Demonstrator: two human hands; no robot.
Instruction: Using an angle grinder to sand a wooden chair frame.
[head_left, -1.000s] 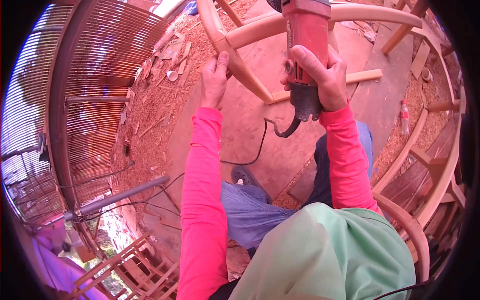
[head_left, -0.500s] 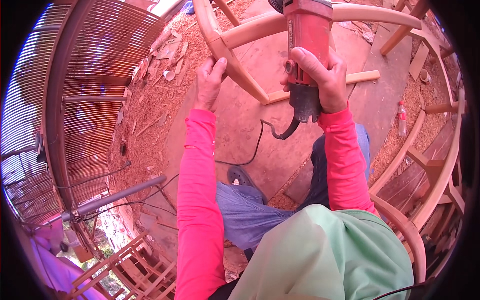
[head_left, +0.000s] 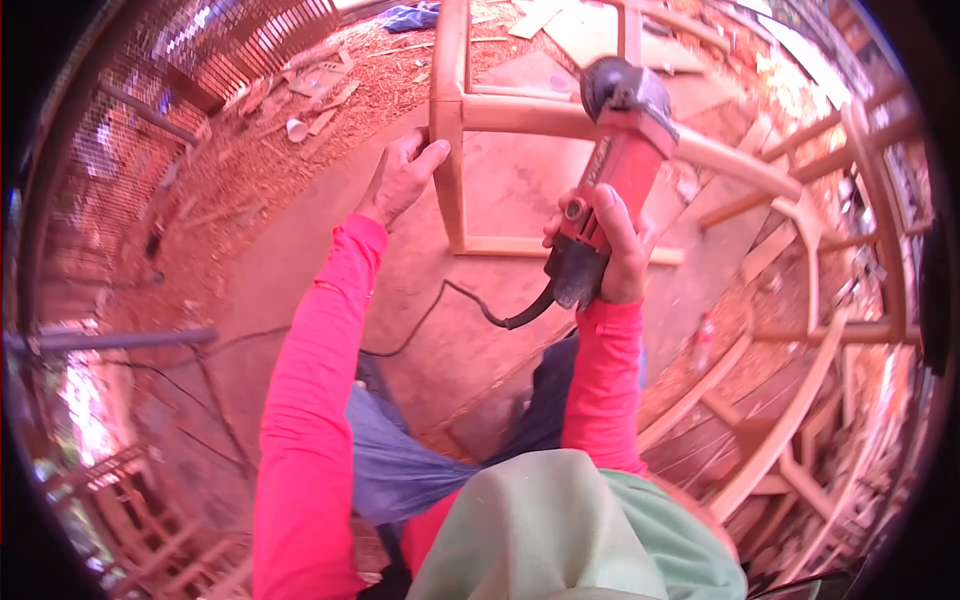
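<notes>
My right hand point(head_left: 625, 240) is wrapped round the body of a red and black angle grinder point(head_left: 632, 155). Its dark head points up and away, in front of the curved rail of a pale wooden chair frame point(head_left: 449, 165). Whether the disc touches the wood cannot be made out. A black power cord point(head_left: 425, 318) runs from the grinder's near end to the left. At the left post of the frame is my left hand point(head_left: 398, 178), thumb on the near side and fingertips partly hidden behind the wood.
More wooden chair frames point(head_left: 790, 430) stand at the right, with a plastic bottle point(head_left: 703, 340) beside them. Sawdust, offcuts and a white cup point(head_left: 296, 129) lie at the far left. A metal pipe point(head_left: 120, 340) juts in at the left, above stacked wooden frames point(head_left: 150, 530).
The view has shifted. The chair frame appears turned more upright, and the grinder now leans to the right with its head fully visible. Both hands keep their holds.
</notes>
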